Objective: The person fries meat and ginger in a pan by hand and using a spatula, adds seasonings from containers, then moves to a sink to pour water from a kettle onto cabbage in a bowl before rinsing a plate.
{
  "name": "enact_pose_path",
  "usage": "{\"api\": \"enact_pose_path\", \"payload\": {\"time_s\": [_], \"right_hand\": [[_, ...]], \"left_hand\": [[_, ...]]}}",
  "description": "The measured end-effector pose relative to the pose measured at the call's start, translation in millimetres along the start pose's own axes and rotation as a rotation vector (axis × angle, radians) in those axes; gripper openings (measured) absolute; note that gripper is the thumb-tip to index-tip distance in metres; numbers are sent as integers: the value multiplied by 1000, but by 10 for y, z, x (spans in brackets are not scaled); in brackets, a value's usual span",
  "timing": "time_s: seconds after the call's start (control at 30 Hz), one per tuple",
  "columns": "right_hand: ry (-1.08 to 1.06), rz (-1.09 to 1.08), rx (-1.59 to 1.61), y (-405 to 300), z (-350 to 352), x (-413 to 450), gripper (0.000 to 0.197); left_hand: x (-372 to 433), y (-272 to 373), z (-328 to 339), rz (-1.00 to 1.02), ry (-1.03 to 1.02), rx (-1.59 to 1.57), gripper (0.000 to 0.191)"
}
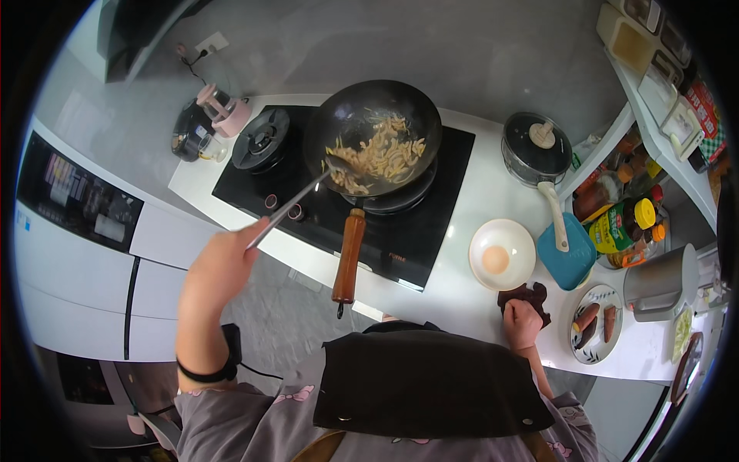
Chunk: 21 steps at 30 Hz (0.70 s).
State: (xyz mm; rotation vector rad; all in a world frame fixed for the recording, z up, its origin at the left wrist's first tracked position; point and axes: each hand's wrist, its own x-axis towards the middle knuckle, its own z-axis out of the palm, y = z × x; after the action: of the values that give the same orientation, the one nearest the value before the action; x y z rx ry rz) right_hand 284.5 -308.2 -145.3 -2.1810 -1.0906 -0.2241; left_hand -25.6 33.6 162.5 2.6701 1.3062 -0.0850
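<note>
My left hand [222,268] is closed around the long metal handle of a cooking ladle or spatula [287,211], whose head lies among the food. Sliced, stir-fried pieces [384,153] cover part of the inside of a black wok [323,127] on the right burner. The wok's wooden handle [350,254] points towards me and is not held. My right hand [521,323] rests in a fist on a dark brown cloth [525,297] on the white counter, just below a white bowl [478,254] with a peach-coloured round spot inside.
Left of the wok is a bare gas burner [261,140]. On the right stand a lidded pot [537,151], a blue square dish [567,254], a plate [613,346] with reddish-brown pieces, sauce bottles [620,225] and a grey pitcher [661,283]. A pink appliance [225,112] stands back left.
</note>
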Motion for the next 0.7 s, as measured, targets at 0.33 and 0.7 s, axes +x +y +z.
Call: {"api": "enact_pose_path", "payload": {"time_s": [0.33, 0.7], "right_hand": [[4, 30, 11, -1, -13, -4, 3], [14, 6, 13, 8, 21, 2, 4]], "left_hand": [[155, 180, -27, -65, -177, -211, 47], [590, 120, 506, -51, -36, -434, 47]]}}
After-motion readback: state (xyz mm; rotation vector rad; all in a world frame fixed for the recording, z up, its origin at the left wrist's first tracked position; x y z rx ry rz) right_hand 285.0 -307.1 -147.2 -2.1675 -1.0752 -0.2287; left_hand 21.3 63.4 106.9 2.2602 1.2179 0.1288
